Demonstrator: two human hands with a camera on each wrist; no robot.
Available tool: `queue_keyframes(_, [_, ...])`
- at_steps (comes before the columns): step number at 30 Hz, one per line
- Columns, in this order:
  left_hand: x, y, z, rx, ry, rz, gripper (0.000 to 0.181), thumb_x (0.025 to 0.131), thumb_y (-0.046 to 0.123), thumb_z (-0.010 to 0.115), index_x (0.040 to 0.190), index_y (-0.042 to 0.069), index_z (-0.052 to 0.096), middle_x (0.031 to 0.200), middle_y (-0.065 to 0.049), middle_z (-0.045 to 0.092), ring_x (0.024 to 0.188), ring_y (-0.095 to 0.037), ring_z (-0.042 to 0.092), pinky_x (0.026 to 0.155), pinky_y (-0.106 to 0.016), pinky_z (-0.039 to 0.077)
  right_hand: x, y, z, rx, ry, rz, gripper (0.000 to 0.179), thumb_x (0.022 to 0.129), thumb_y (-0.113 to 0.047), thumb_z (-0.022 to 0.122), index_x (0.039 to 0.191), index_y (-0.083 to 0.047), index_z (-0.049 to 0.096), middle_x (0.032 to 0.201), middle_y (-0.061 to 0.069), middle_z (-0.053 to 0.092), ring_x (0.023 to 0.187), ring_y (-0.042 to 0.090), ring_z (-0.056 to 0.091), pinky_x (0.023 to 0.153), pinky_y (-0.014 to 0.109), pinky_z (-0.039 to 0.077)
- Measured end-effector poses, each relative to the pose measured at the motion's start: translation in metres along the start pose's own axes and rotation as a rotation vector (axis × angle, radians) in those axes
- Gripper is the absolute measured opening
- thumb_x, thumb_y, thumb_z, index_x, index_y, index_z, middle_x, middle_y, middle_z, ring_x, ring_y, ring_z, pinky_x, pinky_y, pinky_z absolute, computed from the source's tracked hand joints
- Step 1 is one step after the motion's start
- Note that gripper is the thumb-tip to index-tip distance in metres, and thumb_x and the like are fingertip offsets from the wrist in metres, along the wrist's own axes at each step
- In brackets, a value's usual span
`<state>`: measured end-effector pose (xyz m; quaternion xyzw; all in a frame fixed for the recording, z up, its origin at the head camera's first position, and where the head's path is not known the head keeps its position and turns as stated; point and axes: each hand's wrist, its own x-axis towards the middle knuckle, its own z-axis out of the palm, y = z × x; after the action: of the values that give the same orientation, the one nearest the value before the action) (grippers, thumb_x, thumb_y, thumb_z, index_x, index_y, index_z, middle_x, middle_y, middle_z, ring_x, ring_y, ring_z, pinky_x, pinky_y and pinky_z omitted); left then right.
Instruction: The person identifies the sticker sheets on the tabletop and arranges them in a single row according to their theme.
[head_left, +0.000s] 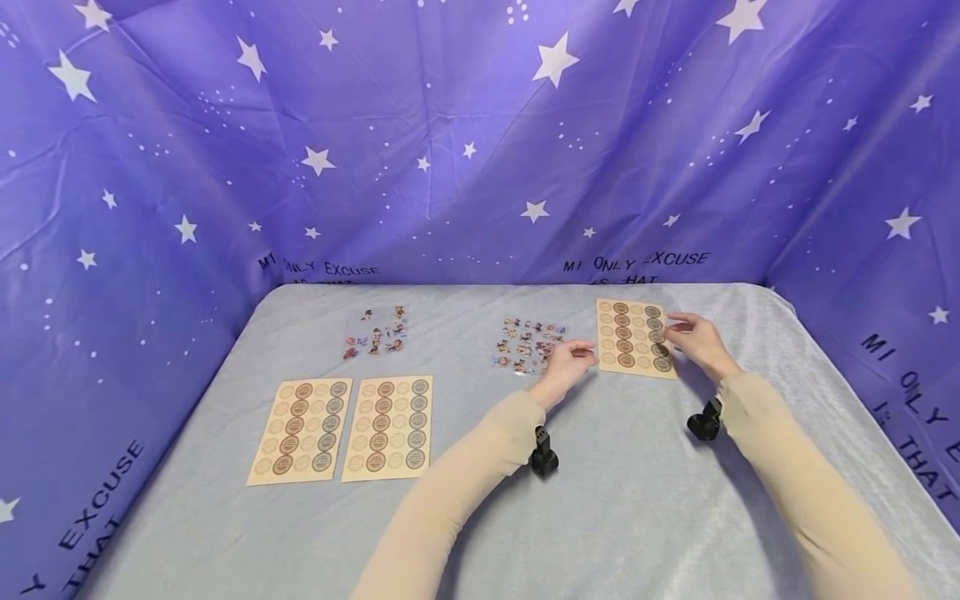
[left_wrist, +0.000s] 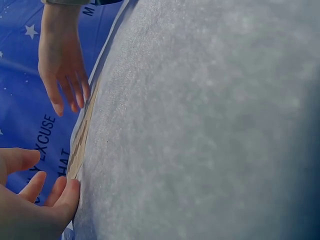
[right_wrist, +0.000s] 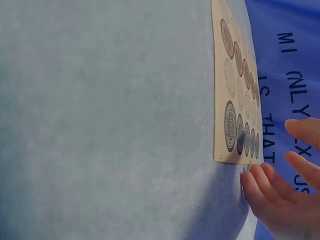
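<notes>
A tan sheet of round stickers [head_left: 637,338] lies flat at the back right of the table, with rows of brown, pale and dark circles. My left hand [head_left: 567,367] is at its left edge, thumb apart from the fingers. On the opposite side, my right hand [head_left: 693,340] has its fingertips by the sheet's right edge. In the right wrist view the fingers [right_wrist: 262,187] sit close to the edge of the sticker sheet [right_wrist: 220,125], thumb spread away; contact is hard to tell. Neither hand grips anything. A clear sheet of small cartoon stickers [head_left: 517,343] lies partly behind my left hand.
Two more tan sticker sheets [head_left: 300,430] [head_left: 387,428] lie side by side at the left. Behind them is another clear cartoon sticker sheet [head_left: 375,332], with fewer figures. A grey cloth covers the table [head_left: 600,517]; purple starry curtains [head_left: 450,125] hang around its back and sides.
</notes>
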<state>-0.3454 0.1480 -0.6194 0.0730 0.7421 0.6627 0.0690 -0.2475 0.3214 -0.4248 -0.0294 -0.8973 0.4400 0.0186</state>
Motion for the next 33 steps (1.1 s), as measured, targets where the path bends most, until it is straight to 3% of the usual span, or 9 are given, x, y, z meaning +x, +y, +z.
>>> queue_keyframes(2, [0.000, 0.004, 0.002, 0.033, 0.016, -0.026, 0.024, 0.075, 0.011, 0.066, 0.098, 0.018, 0.066, 0.082, 0.003, 0.062, 0.072, -0.010, 0.059, 0.061, -0.023, 0.051, 0.002, 0.001, 0.001, -0.003, 0.005, 0.011, 0.050, 0.085, -0.012, 0.052, 0.125, 0.014, 0.037, 0.108, 0.034, 0.050, 0.067, -0.011, 0.043, 0.063, 0.009, 0.043])
queue_keyframes(7, [-0.025, 0.043, -0.006, 0.053, 0.030, -0.002, 0.024, 0.076, 0.009, 0.064, 0.100, 0.012, 0.065, 0.079, 0.003, 0.059, 0.070, -0.009, 0.056, 0.058, -0.020, 0.048, 0.006, 0.003, 0.003, 0.013, 0.019, 0.025, 0.051, 0.084, -0.011, 0.052, 0.126, 0.015, 0.036, 0.110, 0.035, 0.049, 0.067, -0.008, 0.045, 0.060, 0.008, 0.041])
queue_keyframes(9, [-0.027, 0.049, -0.008, 0.032, 0.026, -0.010, 0.026, 0.075, 0.008, 0.066, 0.100, 0.013, 0.065, 0.079, 0.004, 0.059, 0.070, -0.007, 0.055, 0.059, -0.019, 0.048, 0.007, 0.003, 0.003, 0.022, 0.021, 0.024, 0.052, 0.085, -0.012, 0.052, 0.126, 0.015, 0.035, 0.110, 0.036, 0.048, 0.068, -0.006, 0.047, 0.060, 0.009, 0.042])
queue_keyframes(14, [-0.013, 0.038, 0.000, 0.060, 0.006, -0.109, 0.033, 0.074, 0.009, 0.069, 0.106, 0.012, 0.062, 0.090, 0.001, 0.060, 0.080, -0.011, 0.056, 0.066, -0.022, 0.049, 0.008, 0.004, 0.003, 0.020, 0.023, 0.035, 0.052, 0.085, -0.011, 0.052, 0.127, 0.015, 0.034, 0.110, 0.036, 0.048, 0.069, -0.002, 0.049, 0.059, 0.008, 0.042])
queue_keyframes(18, [0.000, 0.020, 0.009, 0.178, 0.043, -0.050, 0.032, 0.073, 0.009, 0.066, 0.105, 0.008, 0.061, 0.084, 0.002, 0.059, 0.071, -0.009, 0.054, 0.058, -0.020, 0.047, 0.010, 0.005, 0.003, 0.041, 0.003, 0.058, 0.054, 0.085, -0.009, 0.052, 0.128, 0.015, 0.032, 0.112, 0.036, 0.046, 0.067, -0.006, 0.046, 0.063, 0.009, 0.045])
queue_keyframes(23, [-0.002, 0.026, 0.012, 0.238, 0.047, -0.087, 0.033, 0.073, 0.008, 0.066, 0.105, 0.010, 0.061, 0.086, 0.004, 0.061, 0.073, -0.009, 0.056, 0.061, -0.021, 0.047, 0.012, 0.005, 0.004, 0.064, -0.021, 0.094, 0.056, 0.084, -0.008, 0.053, 0.128, 0.017, 0.029, 0.114, 0.035, 0.044, 0.066, -0.008, 0.046, 0.066, 0.015, 0.049])
queue_keyframes(26, [-0.005, 0.032, 0.010, 0.176, 0.028, -0.152, 0.034, 0.073, 0.011, 0.070, 0.105, 0.017, 0.061, 0.089, 0.007, 0.061, 0.078, -0.008, 0.056, 0.066, -0.021, 0.048, 0.016, 0.012, 0.004, 0.111, -0.036, 0.105, 0.060, 0.080, -0.008, 0.056, 0.128, 0.016, 0.029, 0.109, 0.032, 0.045, 0.065, -0.004, 0.049, 0.064, 0.016, 0.050])
queue_keyframes(30, [-0.002, 0.028, 0.012, 0.224, 0.058, -0.113, 0.033, 0.072, 0.008, 0.068, 0.103, 0.014, 0.061, 0.084, 0.007, 0.061, 0.073, -0.006, 0.056, 0.062, -0.019, 0.047, 0.025, 0.027, 0.002, 0.221, -0.055, 0.100, 0.062, 0.075, -0.008, 0.063, 0.128, 0.011, 0.036, 0.099, 0.024, 0.049, 0.065, 0.002, 0.052, 0.062, 0.016, 0.050])
queue_keyframes(33, [0.001, 0.026, 0.016, 0.362, 0.099, -0.052, 0.034, 0.069, 0.007, 0.066, 0.103, 0.011, 0.062, 0.081, 0.007, 0.061, 0.070, -0.006, 0.056, 0.058, -0.018, 0.046, 0.025, 0.025, 0.002, 0.227, -0.061, 0.107, 0.061, 0.076, -0.006, 0.060, 0.127, 0.014, 0.035, 0.100, 0.025, 0.049, 0.065, 0.002, 0.053, 0.064, 0.016, 0.050])
